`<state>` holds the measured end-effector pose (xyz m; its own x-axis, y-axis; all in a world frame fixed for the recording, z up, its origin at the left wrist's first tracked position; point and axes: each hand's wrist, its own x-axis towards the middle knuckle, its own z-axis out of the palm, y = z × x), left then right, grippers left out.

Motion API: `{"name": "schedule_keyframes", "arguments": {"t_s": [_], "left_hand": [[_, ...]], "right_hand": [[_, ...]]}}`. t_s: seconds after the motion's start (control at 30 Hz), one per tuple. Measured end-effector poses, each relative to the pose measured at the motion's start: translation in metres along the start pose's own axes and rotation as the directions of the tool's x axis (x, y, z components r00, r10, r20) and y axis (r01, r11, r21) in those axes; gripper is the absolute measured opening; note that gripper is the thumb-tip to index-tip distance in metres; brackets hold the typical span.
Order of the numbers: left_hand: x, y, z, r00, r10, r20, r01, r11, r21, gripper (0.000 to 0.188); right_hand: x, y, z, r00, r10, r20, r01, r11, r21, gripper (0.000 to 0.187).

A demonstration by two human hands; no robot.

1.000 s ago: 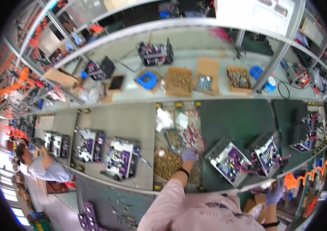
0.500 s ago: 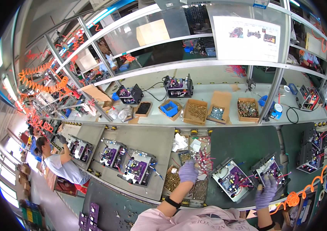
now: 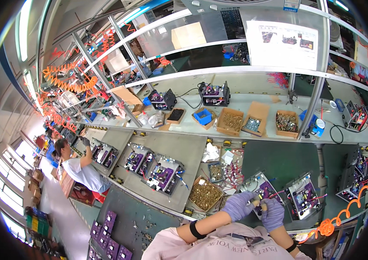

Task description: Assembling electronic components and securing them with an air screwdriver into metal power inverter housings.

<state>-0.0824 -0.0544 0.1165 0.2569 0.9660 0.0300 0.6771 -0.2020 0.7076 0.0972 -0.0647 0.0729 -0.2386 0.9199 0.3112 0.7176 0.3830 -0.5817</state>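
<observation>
Purple-gloved left hand (image 3: 240,206) and right hand (image 3: 273,214) close together at an open chassis (image 3: 265,186), near side.
From left: 2 open units (image 3: 164,174) on grey belt (image 3: 188,149); brass-coloured fasteners (image 3: 206,193), heaped; left hand, fingers curled inward; chassis askew on green surface (image 3: 279,160), its near part hidden by the hands; right hand, fingers bent, tips close to the left's. Whether either grips a small part, cannot tell. 1 similar unit (image 3: 304,196) farther right.

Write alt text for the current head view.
Gloved left hand and right hand close together by an open electronic unit on a green bench. Brass-coloured parts lie to their left; a co-worker is farther left.
</observation>
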Motion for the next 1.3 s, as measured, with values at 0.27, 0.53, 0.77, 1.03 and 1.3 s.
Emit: {"name": "schedule_keyframes", "arguments": {"t_s": [0.27,0.53,0.77,1.03,1.3], "left_hand": [[-0.006,0.114,-0.130,0.556,0.716,-0.422,-0.670,0.687,0.281,0.028],[-0.036,0.180,-0.122,0.503,0.683,-0.530,-0.735,0.660,0.153,0.009],[-0.013,0.160,-0.136,0.640,0.671,-0.374,-0.748,0.656,-0.105,0.010],[-0.015,0.173,-0.134,0.742,0.632,-0.224,-0.670,0.700,-0.247,0.014],[-0.004,0.152,-0.137,0.805,0.580,-0.124,-0.584,0.740,-0.335,0.020]], "right_hand": [[-0.040,0.030,-0.010,0.991,0.008,-0.134,0.000,0.998,0.059,0.017],[-0.045,0.043,-0.010,0.984,0.074,-0.162,-0.078,0.997,-0.018,0.022],[-0.051,0.053,-0.024,0.921,0.305,-0.243,-0.326,0.944,-0.052,0.016],[-0.078,0.086,-0.063,0.794,0.530,-0.299,-0.585,0.800,-0.134,0.016],[-0.073,0.147,-0.113,0.731,0.554,-0.399,-0.679,0.652,-0.338,0.017]]}}
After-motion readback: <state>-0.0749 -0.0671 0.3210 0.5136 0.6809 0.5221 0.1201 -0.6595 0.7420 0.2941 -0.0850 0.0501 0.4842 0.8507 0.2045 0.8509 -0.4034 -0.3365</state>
